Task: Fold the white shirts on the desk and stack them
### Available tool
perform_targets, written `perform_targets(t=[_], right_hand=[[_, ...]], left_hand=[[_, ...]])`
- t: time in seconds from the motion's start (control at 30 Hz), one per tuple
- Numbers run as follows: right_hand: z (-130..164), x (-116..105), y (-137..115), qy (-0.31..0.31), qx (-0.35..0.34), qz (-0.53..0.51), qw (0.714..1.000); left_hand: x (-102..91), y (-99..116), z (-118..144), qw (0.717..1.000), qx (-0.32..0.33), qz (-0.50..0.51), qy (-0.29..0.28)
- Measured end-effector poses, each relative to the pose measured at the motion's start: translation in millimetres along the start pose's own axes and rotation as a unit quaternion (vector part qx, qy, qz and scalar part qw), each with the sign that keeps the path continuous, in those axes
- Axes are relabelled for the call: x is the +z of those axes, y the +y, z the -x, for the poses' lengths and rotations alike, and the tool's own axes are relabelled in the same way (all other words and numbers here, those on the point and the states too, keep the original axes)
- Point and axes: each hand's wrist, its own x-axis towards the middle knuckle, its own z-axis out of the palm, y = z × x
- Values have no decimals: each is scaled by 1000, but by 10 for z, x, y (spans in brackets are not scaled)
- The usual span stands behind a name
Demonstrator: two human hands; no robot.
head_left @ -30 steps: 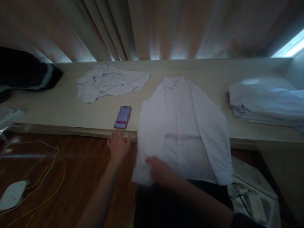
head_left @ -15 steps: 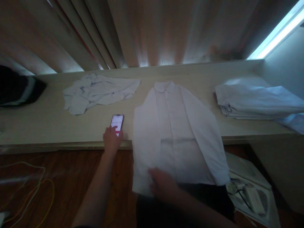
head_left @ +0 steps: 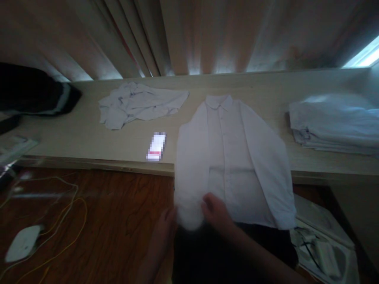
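A white button-up shirt (head_left: 231, 157) lies face up on the pale wooden counter (head_left: 89, 134), both sleeves folded inward, its hem hanging over the front edge. My right hand (head_left: 216, 211) grips the lower left hem of the shirt. My left hand (head_left: 166, 227) is at the same hem corner from the left side, touching the cloth; the blur hides its fingers. A lit phone (head_left: 156, 146) rests on the counter just left of the shirt, apart from both hands.
A crumpled white shirt (head_left: 139, 103) lies at the back left, a stack of folded shirts (head_left: 331, 122) at the right, a dark garment (head_left: 32, 92) at far left. Curtains hang behind. Cables (head_left: 59, 213) and a white device (head_left: 20, 242) lie on the wooden floor.
My left hand has left the phone and dropped down to the shirt's lower left hem. My right hand stays at the hem.
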Motion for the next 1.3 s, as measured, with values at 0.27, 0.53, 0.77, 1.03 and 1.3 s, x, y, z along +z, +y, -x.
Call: perform_targets(t=[0.27,0.53,0.77,1.03,1.3], right_hand=[[58,-30,7,-7,26,-48,998],[52,-39,-6,-41,32,-35,998],[39,-42,-41,-50,33,-78,995],[5,-9,62,-36,55,-71,995],[-27,-48,45,-8,62,-74,995]], left_hand=[[66,-237,-44,998,54,-10,-36],[63,-109,-185,991,100,85,-20],[-110,497,-182,973,83,188,-108],[-266,506,-305,945,6,282,-164],[-159,462,-400,967,-59,213,-130]])
